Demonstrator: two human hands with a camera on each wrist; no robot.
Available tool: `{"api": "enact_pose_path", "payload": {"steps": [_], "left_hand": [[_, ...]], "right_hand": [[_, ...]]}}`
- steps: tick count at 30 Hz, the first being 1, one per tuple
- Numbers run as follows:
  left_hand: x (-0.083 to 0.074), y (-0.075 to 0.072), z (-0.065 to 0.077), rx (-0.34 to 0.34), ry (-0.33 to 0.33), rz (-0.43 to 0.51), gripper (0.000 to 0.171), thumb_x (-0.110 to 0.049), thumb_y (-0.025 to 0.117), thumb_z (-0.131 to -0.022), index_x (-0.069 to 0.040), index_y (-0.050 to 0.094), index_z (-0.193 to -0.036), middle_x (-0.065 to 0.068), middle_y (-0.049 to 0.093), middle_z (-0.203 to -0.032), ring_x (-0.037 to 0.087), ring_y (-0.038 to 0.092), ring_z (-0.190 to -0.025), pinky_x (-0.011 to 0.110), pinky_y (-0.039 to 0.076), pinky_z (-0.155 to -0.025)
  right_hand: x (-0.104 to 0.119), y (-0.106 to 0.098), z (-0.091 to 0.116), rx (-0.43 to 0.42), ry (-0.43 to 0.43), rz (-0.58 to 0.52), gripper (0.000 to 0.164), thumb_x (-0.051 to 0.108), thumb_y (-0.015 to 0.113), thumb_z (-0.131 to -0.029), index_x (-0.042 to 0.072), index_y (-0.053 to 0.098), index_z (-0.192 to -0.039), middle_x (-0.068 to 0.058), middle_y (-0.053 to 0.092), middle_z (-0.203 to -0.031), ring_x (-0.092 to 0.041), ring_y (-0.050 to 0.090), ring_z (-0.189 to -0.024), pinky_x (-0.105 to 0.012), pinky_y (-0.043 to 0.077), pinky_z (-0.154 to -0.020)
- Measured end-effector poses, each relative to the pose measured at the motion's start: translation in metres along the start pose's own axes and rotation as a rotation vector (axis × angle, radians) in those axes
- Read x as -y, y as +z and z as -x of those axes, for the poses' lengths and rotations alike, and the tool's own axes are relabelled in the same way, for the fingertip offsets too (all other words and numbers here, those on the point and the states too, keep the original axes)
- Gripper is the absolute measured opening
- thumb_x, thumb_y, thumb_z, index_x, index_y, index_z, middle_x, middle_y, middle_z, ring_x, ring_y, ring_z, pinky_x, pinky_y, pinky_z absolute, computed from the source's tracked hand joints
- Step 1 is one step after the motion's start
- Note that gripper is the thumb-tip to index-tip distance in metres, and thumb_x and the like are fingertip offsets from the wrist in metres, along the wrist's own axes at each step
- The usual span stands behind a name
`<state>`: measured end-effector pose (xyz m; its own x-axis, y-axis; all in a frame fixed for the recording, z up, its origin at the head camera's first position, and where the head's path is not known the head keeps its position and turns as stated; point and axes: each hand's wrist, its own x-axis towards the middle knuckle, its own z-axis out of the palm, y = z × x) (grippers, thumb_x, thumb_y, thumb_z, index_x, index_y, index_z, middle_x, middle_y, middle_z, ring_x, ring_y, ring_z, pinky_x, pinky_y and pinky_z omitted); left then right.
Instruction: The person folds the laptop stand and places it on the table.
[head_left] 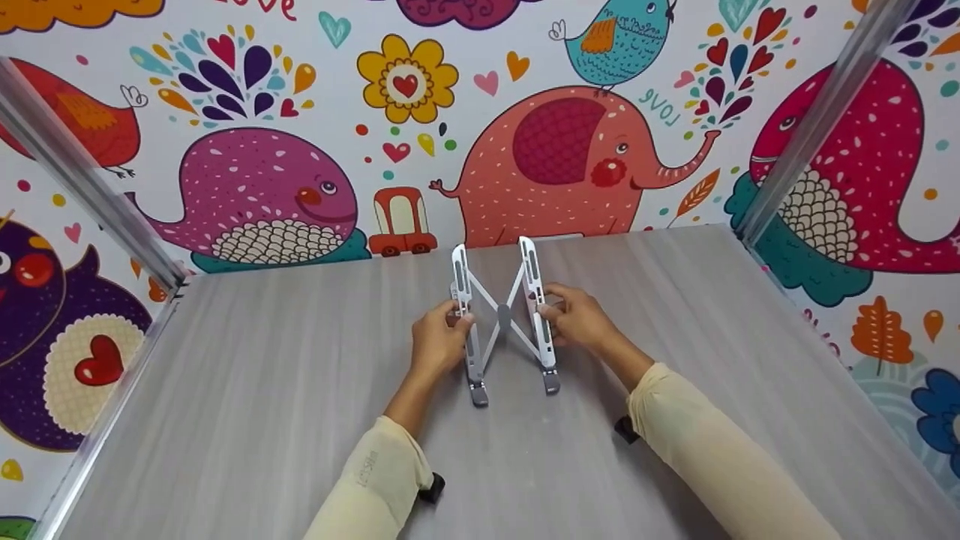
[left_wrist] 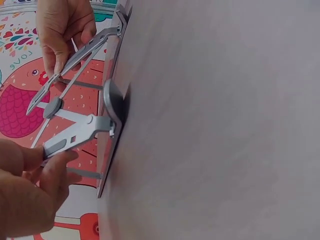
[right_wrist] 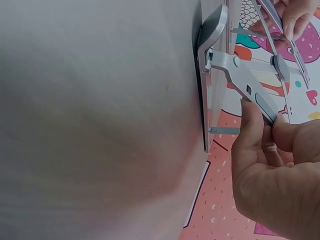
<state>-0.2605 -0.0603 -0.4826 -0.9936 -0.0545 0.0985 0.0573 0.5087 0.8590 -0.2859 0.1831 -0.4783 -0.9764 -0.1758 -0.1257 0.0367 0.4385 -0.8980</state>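
A silver folding laptop stand [head_left: 504,318] is spread open in an X on the table, its two slotted side arms raised at a slant above the base bars. My left hand [head_left: 439,339] pinches the left side arm between thumb and fingers. On the opposite side, my right hand [head_left: 579,318] grips the right side arm the same way. Grey hooked feet [left_wrist: 114,101] at the stand's near ends sit at the tabletop. In the right wrist view, a thin strut [right_wrist: 225,130] runs from the base up behind my fingers. The grey centre hub [right_wrist: 280,68] joins the crossing bars.
The wood-grain table [head_left: 285,390] spreads around the stand. Behind it rises a wall [head_left: 300,90] printed with cartoon animals, close to the stand's far end. Metal posts [head_left: 821,120] stand at the back corners. Dark wrist cameras [head_left: 432,488] hang under both sleeves.
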Motion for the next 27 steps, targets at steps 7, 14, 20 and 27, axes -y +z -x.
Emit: {"api": "enact_pose_path", "payload": {"steps": [7,14,20,27], "left_hand": [[-0.002,0.007,-0.001,-0.025,0.022,-0.022,0.011,-0.015,0.068,-0.098,-0.008,0.072,-0.105,0.011,0.075,-0.097,0.023,0.066,-0.084,0.038,0.054,-0.074],[-0.006,0.015,-0.002,-0.017,0.008,-0.014,0.014,-0.016,0.067,-0.099,-0.008,0.072,-0.109,0.012,0.076,-0.104,0.026,0.068,-0.092,0.042,0.055,-0.082],[-0.009,0.022,-0.004,-0.032,0.029,-0.021,0.014,-0.016,0.066,-0.099,-0.008,0.071,-0.109,0.012,0.075,-0.103,0.026,0.067,-0.092,0.044,0.054,-0.087],[-0.015,0.025,-0.004,-0.021,0.088,-0.070,0.014,-0.011,0.065,-0.098,-0.003,0.072,-0.107,0.015,0.075,-0.098,0.028,0.066,-0.089,0.046,0.054,-0.085]], "right_hand": [[0.000,0.005,-0.003,-0.008,-0.001,0.009,0.029,0.010,0.059,-0.103,0.012,0.063,-0.132,-0.018,0.074,-0.099,-0.024,0.073,-0.075,-0.042,0.063,-0.066],[0.003,0.011,-0.005,-0.002,0.020,0.033,0.030,0.014,0.059,-0.103,0.018,0.063,-0.132,-0.015,0.073,-0.101,-0.022,0.072,-0.077,-0.041,0.063,-0.069],[0.007,0.014,-0.006,-0.012,0.002,0.031,0.029,0.012,0.059,-0.103,0.013,0.063,-0.132,-0.016,0.073,-0.099,-0.022,0.071,-0.076,-0.041,0.062,-0.066],[0.011,0.020,-0.007,-0.004,-0.001,0.066,0.031,0.012,0.059,-0.103,0.015,0.062,-0.134,-0.015,0.073,-0.099,-0.020,0.070,-0.076,-0.039,0.062,-0.065]]}}
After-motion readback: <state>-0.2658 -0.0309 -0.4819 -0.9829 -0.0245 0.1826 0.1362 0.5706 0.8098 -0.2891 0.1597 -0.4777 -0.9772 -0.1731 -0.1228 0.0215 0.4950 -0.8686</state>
